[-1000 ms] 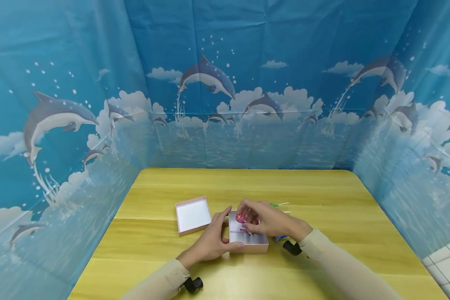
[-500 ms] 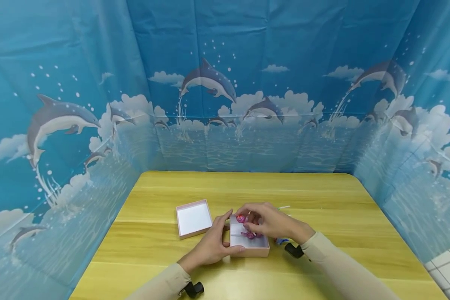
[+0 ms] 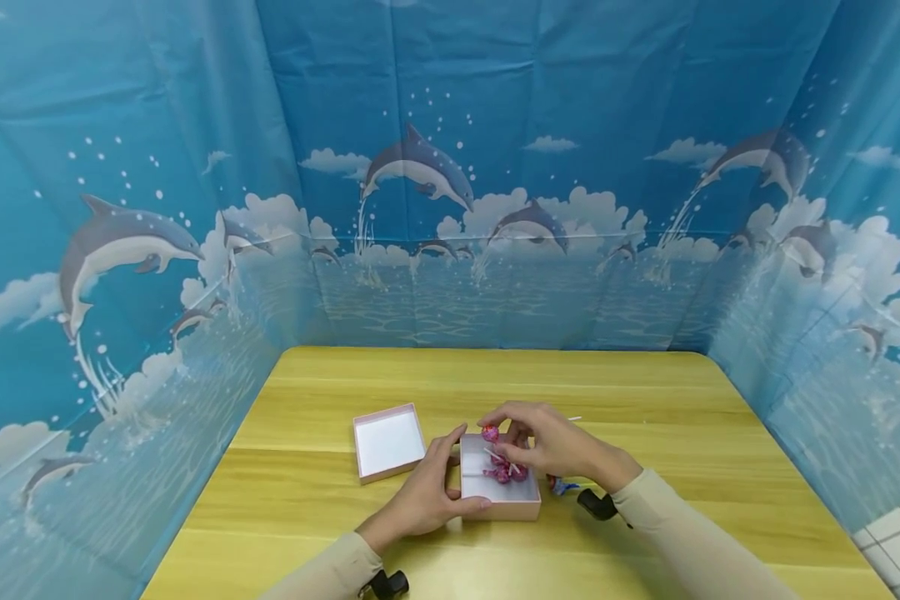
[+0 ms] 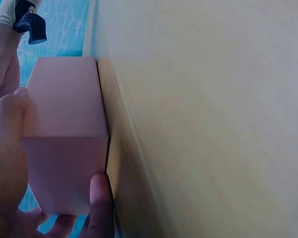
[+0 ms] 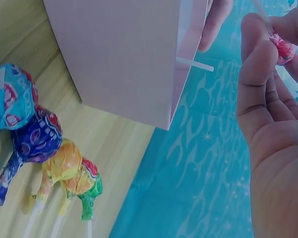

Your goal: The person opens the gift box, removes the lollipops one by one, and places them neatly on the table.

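Observation:
My left hand (image 3: 420, 497) grips the pink cardboard box (image 3: 504, 512) at its left side, thumb along the near wall and fingers round the left. In the left wrist view the box (image 4: 64, 99) fills the space between thumb and fingers. Over the open box my right hand (image 3: 543, 439) pinches a pink-wrapped lollipop (image 3: 491, 433). The right wrist view shows this lollipop (image 5: 284, 49) held between thumb and fingers, partly covered. Several pink lollipops (image 3: 502, 473) lie on the white box floor, partly under the hand; one white stick (image 5: 194, 64) pokes past the rim.
The box lid (image 3: 388, 442) lies inside-up left of the box. Right of the box, on the yellow table (image 3: 270, 500), lie other lollipops: light blue (image 5: 12, 96), dark blue (image 5: 37, 136), yellow (image 5: 64, 161) and green-wrapped (image 5: 92, 191). A dolphin-print curtain (image 3: 465, 292) stands behind.
My right hand has shifted slightly up and right, uncovering several pink lollipops in the box. One pink lollipop stays in its fingers. My left hand keeps its hold on the box.

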The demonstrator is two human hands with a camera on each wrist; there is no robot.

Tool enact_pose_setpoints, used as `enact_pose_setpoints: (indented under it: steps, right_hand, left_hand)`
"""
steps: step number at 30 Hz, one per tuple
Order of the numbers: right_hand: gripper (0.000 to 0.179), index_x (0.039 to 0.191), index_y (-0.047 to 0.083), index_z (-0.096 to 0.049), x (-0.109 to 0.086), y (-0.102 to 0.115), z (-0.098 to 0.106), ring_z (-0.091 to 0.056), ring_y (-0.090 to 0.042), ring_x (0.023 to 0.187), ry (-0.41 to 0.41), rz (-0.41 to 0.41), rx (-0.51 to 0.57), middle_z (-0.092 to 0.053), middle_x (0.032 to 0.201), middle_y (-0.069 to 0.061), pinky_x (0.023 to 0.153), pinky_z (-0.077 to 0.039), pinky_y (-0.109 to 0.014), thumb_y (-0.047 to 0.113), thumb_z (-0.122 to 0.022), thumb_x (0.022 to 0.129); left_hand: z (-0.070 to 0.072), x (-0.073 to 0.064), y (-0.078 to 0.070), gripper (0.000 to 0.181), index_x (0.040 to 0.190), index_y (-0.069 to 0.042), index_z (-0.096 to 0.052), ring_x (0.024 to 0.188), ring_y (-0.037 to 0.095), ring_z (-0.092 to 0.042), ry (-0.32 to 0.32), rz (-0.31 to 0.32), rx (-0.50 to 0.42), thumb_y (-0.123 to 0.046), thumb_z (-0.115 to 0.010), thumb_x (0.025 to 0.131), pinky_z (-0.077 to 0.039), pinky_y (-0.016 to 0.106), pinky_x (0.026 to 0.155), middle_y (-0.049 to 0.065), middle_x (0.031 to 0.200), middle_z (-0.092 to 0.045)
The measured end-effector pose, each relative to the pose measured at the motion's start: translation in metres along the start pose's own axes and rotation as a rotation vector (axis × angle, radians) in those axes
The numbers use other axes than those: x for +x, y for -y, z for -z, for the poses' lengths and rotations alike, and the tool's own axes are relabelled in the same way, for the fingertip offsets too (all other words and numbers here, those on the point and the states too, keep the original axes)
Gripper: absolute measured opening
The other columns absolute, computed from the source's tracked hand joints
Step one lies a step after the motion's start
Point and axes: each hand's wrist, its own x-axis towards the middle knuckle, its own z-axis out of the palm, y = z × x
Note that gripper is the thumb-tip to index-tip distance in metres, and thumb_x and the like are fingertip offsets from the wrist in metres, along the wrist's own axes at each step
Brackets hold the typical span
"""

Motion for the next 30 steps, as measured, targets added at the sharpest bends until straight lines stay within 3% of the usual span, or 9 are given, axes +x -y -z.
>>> enact_pose_setpoints:
  steps: [7, 12, 20, 30]
  right_hand:
    - [0.035, 0.147, 0.018, -0.076, -0.004, -0.002, 0.004, -0.075, 0.001, 0.090, -0.019, 0.009, -0.006, -0.082, 0.133, -0.004, 0.081, -0.069, -0.028, 0.016, -0.081, 0.112]
    - [0.032, 0.145, 0.021, -0.077, -0.005, -0.003, 0.006, -0.076, 0.001, 0.090, -0.027, 0.007, -0.010, -0.083, 0.130, -0.001, 0.081, -0.069, -0.028, 0.022, -0.081, 0.113]
    - [0.027, 0.141, 0.017, -0.080, -0.008, -0.008, 0.015, -0.070, 0.002, 0.083, -0.049, 0.012, -0.053, -0.084, 0.123, 0.001, 0.071, -0.062, -0.026, 0.021, -0.079, 0.114]
    - [0.028, 0.140, 0.024, -0.080, -0.018, -0.013, 0.026, -0.070, -0.002, 0.093, -0.066, -0.016, -0.116, -0.083, 0.129, 0.003, 0.078, -0.063, -0.029, 0.016, -0.080, 0.113]
  left_hand:
    - [0.000, -0.001, -0.002, 0.115, 0.188, -0.016, -0.021, 0.161, 0.042, -0.054, 0.009, 0.015, -0.025, -0.038, -0.095, 0.102, -0.066, 0.021, 0.098, 0.023, 0.180, -0.038]
    - [0.000, 0.000, -0.001, 0.116, 0.188, -0.016, -0.022, 0.159, 0.041, -0.055, -0.002, 0.006, 0.009, -0.042, -0.095, 0.101, -0.065, 0.020, 0.098, 0.024, 0.180, -0.039]
    - [0.001, 0.002, 0.002, 0.118, 0.187, -0.015, -0.023, 0.157, 0.040, -0.057, -0.009, -0.006, 0.036, -0.044, -0.096, 0.100, -0.065, 0.020, 0.097, 0.024, 0.177, -0.043]
    - [0.002, -0.002, -0.003, 0.118, 0.187, -0.016, -0.023, 0.153, 0.040, -0.059, -0.015, -0.017, 0.066, -0.044, -0.097, 0.099, -0.067, 0.027, 0.099, 0.024, 0.179, -0.042]
